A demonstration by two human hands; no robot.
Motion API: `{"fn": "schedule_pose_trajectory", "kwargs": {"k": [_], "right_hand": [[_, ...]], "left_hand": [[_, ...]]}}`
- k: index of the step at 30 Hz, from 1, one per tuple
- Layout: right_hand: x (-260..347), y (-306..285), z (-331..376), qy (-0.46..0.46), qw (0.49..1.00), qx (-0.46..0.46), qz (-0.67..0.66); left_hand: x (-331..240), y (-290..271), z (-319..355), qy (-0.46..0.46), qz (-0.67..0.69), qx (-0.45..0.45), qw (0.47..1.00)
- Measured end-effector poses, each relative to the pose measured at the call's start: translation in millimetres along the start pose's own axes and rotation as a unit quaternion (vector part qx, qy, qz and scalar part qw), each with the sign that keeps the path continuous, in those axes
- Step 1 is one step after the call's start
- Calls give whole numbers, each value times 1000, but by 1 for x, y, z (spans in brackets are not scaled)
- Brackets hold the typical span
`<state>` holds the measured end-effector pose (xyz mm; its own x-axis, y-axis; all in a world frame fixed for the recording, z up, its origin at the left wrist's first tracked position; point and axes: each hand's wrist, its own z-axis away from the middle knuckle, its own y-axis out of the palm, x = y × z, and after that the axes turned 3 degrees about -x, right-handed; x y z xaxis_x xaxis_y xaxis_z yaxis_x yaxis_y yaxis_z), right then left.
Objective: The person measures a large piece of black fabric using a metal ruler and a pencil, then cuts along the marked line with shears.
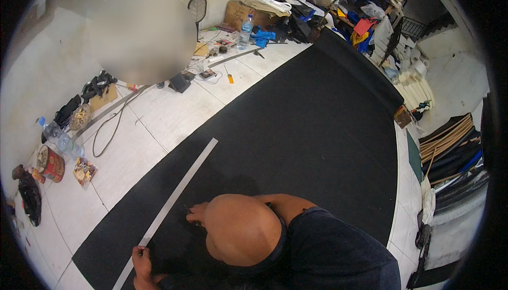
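Left hand [141, 261] is pressing down on the near end of the ruler [177, 192], its fingers curled over the strip's edge. Right hand [197, 214] is resting on the black sheet [307, 131] just right of the ruler, about midway along it. Its fingers are bunched, and I cannot tell whether they are pinching a tool. The ruler is lying flat and slanting across the sheet's left part. The person's knee [243, 232] is hovering right of the ruler, above the sheet.

By the look of it, a line is being marked or cut along the ruler. Any next stroke calls for the strip being held dead still while the right hand is tracking its edge.

Left of the ruler, on white tiles, a cable [108, 128], a red tin [51, 164] and bottles [57, 134] are lying. Beyond its far end another person [143, 36] is standing.
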<state>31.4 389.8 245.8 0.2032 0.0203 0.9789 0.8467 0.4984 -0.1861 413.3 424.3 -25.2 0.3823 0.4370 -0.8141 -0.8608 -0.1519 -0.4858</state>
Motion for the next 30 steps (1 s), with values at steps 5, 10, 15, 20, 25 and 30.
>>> {"fn": "schedule_pose_trajectory", "kwargs": {"k": [5, 10, 15, 20, 25, 30], "right_hand": [[-7, -10, 3, 24, 1000, -1, -2], [-12, -9, -12, 28, 999, 32, -11], [-45, -14, -50, 62, 991, 96, 70], [-158, -33, -119, 144, 938, 103, 298], [-252, -64, -127, 116, 921, -63, 367], [-265, -85, -119, 58, 906, -117, 404]], "left_hand": [[-16, 11, 8, -11, -12, 18, 1000], [19, -6, -8, 60, 33, -83, 994], [25, -60, -3, -9, 191, -249, 949], [99, -134, 14, -69, 164, -249, 952], [168, -115, 53, -176, -222, -284, 916], [145, -71, 60, -210, -372, -317, 847]]}}
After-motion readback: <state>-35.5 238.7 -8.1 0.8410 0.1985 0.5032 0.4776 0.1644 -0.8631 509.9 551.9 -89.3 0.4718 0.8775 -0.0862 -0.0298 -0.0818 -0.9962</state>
